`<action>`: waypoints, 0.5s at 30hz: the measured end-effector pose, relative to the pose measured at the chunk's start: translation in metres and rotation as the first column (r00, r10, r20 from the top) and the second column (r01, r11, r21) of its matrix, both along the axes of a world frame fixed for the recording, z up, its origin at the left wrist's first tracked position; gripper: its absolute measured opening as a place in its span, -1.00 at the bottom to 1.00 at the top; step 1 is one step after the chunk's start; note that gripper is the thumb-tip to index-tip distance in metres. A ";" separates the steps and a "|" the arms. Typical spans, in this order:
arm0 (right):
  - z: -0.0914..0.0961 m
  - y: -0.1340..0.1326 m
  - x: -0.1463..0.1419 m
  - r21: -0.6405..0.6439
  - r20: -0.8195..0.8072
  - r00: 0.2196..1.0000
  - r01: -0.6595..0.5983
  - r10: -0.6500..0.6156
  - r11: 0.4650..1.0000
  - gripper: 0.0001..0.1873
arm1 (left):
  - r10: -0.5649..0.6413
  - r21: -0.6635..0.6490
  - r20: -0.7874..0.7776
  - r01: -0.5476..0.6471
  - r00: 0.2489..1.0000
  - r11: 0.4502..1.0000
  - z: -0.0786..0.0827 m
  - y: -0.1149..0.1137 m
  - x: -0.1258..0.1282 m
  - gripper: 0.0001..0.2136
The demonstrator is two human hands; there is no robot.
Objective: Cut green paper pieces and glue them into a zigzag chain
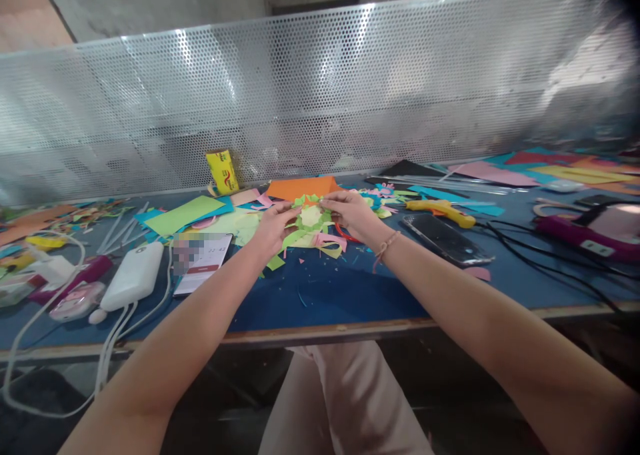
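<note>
Between my two hands is a light green paper flower (311, 216) with a jagged outline and a paler middle. My left hand (278, 227) grips its left edge with bent fingers. On the opposite side, the fingers of my right hand (352, 213) pinch the upper right edge. An orange paper sheet (300, 188) lies just behind the flower. Curled pink and yellow paper strips (331, 245) rest in front of it, near my right hand. Small green, pink and blue scraps are scattered around on the blue tabletop (320, 291).
A yellow glue gun (440, 211) and a dark phone in clear wrapping (445, 239) lie to the right, by black cables. Leftward are a lit phone (204, 268), a white power bank (134, 275) with cords, and green paper (183, 215). Behind rises a perforated metal screen (300, 95).
</note>
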State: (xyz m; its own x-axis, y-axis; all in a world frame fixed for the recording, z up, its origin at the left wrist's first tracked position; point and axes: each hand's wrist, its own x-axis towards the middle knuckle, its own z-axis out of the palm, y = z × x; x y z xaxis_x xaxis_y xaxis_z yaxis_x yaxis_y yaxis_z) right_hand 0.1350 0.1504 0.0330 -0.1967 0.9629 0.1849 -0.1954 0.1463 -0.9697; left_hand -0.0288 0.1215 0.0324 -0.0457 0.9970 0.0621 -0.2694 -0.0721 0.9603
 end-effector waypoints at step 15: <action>-0.001 0.003 0.001 0.012 0.020 1.000 0.006 -0.006 1.000 -0.79 | 0.052 0.020 -0.074 -0.050 0.996 0.999 0.001 -0.003 -0.001 -0.81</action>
State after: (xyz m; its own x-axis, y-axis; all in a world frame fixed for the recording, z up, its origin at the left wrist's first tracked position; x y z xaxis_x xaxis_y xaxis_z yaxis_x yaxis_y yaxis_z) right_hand 0.1364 0.1536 0.0318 -0.1947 0.9617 0.1928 -0.1753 0.1593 -0.9716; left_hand -0.0294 0.1188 0.0335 -0.0910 0.9922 0.0852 -0.1925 -0.1014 0.9760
